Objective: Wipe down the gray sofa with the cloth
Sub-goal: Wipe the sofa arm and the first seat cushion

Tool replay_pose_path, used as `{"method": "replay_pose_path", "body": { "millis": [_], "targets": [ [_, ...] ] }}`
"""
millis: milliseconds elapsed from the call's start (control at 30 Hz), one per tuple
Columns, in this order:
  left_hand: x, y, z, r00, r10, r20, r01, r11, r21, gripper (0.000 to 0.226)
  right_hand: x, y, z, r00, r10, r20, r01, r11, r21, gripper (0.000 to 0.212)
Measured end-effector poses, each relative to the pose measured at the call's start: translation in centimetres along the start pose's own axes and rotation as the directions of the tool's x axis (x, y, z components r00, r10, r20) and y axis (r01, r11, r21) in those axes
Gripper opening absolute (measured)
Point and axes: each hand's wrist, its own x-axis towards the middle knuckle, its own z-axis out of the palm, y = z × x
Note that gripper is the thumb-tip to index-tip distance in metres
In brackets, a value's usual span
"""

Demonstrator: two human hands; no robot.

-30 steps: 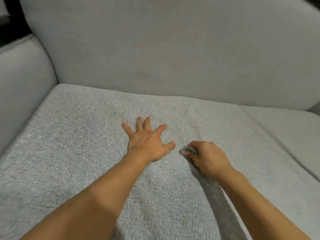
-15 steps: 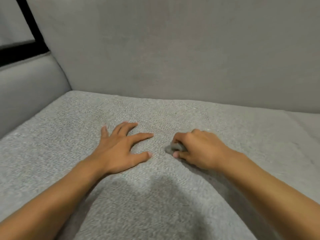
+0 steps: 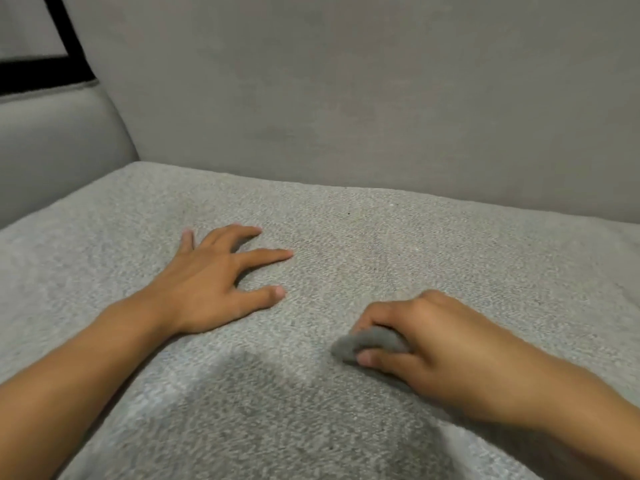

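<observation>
One gray sofa (image 3: 346, 237); one gray cloth (image 3: 367, 342), bunched, gripped by right hand (image 3: 440, 344); one left hand (image 3: 211, 282), fingers spread flat on seat.

The left hand (image 3: 207, 282) and right hand (image 3: 446, 344) are bare, as are both forearms (image 3: 86, 362); fingers (image 3: 266, 255) short-nailed.

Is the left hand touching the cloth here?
Apart. The head view shows the left hand flat on the seat, with bare seat between it and the cloth that the right hand grips.
</observation>
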Motion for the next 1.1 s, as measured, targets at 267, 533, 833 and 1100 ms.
{"method": "replay_pose_path", "body": {
  "millis": [267,533,833,1100],
  "targets": [
    [0.5,7.4,-0.9,0.998,0.027,-0.049,-0.033,0.992,-0.125,0.056,3.1,4.9,-1.8,0.926,0.187,-0.328,-0.307,0.879,-0.366,0.035],
    [6.2,13.4,1.2,1.000,0.013,0.017,-0.011,0.993,-0.115,0.063,4.7,8.9,-3.4,0.879,0.394,-0.268,-0.445,0.880,-0.164,0.019],
    [6.7,13.0,2.8,1.000,0.002,-0.010,-0.003,0.996,-0.089,0.065,8.0,11.0,-3.5,0.786,0.423,-0.450,-0.528,0.839,-0.133,0.021],
    [6.9,13.1,3.1,0.999,-0.005,-0.042,0.002,0.996,-0.092,0.066,6.5,11.1,-5.0,0.913,0.352,-0.207,-0.363,0.932,-0.016,0.003]
  ]
}}
